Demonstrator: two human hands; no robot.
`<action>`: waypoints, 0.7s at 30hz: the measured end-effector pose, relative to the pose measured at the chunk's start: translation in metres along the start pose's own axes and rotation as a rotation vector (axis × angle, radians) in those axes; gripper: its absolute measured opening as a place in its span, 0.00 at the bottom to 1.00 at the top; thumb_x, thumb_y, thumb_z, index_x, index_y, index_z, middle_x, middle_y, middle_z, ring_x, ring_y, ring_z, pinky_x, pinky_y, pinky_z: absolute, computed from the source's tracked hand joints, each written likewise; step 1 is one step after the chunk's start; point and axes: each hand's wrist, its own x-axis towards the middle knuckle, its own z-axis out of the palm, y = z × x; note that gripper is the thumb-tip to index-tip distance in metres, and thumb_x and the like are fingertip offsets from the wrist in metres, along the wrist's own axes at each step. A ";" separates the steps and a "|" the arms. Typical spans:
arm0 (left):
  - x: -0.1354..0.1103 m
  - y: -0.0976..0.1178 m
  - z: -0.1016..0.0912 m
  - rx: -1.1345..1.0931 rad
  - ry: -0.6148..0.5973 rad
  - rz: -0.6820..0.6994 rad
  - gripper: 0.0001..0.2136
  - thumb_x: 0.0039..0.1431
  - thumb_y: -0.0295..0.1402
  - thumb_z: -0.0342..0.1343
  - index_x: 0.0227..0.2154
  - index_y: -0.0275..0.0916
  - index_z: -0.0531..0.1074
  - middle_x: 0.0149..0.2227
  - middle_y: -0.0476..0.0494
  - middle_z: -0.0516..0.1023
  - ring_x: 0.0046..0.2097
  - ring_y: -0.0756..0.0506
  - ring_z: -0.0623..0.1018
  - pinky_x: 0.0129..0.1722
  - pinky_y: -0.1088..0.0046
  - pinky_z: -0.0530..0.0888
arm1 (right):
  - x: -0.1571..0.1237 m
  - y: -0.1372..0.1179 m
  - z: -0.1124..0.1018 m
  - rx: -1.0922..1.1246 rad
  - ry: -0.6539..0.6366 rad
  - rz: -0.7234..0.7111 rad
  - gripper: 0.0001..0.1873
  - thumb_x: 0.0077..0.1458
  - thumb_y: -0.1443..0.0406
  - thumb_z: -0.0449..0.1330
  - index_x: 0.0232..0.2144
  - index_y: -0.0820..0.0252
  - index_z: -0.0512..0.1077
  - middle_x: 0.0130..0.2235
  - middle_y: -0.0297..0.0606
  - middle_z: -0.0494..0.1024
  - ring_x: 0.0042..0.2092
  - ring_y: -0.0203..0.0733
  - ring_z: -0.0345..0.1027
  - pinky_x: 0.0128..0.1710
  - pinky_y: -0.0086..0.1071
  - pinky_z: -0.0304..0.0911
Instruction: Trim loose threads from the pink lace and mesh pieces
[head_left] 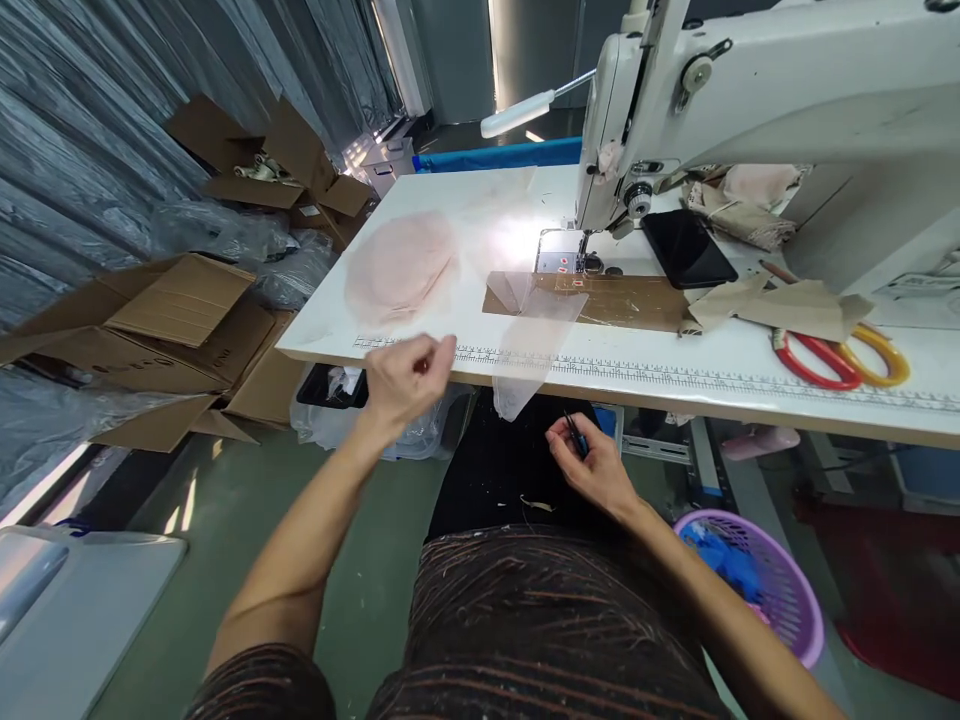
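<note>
My left hand (411, 378) is closed in a fist over the front edge of the table, beside the printed ruler strip. Whatever its fingers hold, if anything, is hidden. In my right hand (589, 462), above my lap, is a small pair of dark thread snips (576, 436) with the points up. A sheer pale pink fabric piece (534, 345) lies across the table edge between my hands, its lower end hanging down. Beyond my left hand rests a round stack of sheer pink fabric (401, 265). The sewing machine's needle area (581, 255) is behind the hanging piece.
A brown strip (622, 302) lies before the sewing machine (750, 85). To its right are a black phone (688, 248), torn brown paper (780, 308) and scissors with red and yellow handles (817, 372). Cardboard boxes (172, 320) stand at left, a purple basket (806, 610) below right.
</note>
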 end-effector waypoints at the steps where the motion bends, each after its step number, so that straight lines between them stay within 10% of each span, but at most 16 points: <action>1: -0.016 0.009 0.003 -0.020 -0.062 -0.054 0.22 0.65 0.44 0.53 0.16 0.40 0.69 0.15 0.51 0.66 0.21 0.50 0.65 0.26 0.71 0.61 | 0.000 -0.008 -0.001 0.018 0.012 -0.041 0.08 0.60 0.59 0.58 0.32 0.56 0.69 0.25 0.31 0.68 0.26 0.35 0.60 0.25 0.29 0.59; 6: -0.057 0.029 0.029 -0.283 -0.431 -0.159 0.16 0.63 0.44 0.56 0.25 0.39 0.75 0.21 0.51 0.72 0.22 0.51 0.67 0.25 0.74 0.60 | 0.002 -0.044 -0.004 0.019 0.031 -0.249 0.07 0.61 0.60 0.58 0.33 0.57 0.69 0.25 0.31 0.68 0.25 0.33 0.58 0.24 0.28 0.56; 13: -0.105 0.057 0.029 -0.309 -0.597 0.361 0.16 0.68 0.35 0.51 0.24 0.37 0.73 0.26 0.47 0.75 0.29 0.49 0.73 0.27 0.74 0.62 | 0.004 -0.054 0.009 -0.287 0.126 -0.194 0.15 0.54 0.54 0.64 0.34 0.58 0.67 0.24 0.28 0.68 0.22 0.32 0.56 0.25 0.29 0.54; 18: -0.127 0.063 0.017 -0.289 -0.596 0.467 0.17 0.68 0.38 0.54 0.24 0.36 0.73 0.25 0.48 0.74 0.27 0.50 0.72 0.25 0.73 0.62 | -0.002 -0.044 0.015 -0.365 0.102 -0.114 0.08 0.56 0.60 0.58 0.31 0.58 0.69 0.22 0.29 0.67 0.23 0.34 0.57 0.26 0.30 0.53; 21: -0.114 0.048 0.010 -0.412 -0.405 0.235 0.17 0.64 0.47 0.58 0.30 0.37 0.76 0.29 0.46 0.75 0.32 0.48 0.74 0.30 0.73 0.69 | -0.010 -0.043 0.011 -0.244 -0.101 -0.152 0.09 0.58 0.63 0.55 0.27 0.58 0.70 0.22 0.30 0.68 0.25 0.34 0.58 0.27 0.29 0.53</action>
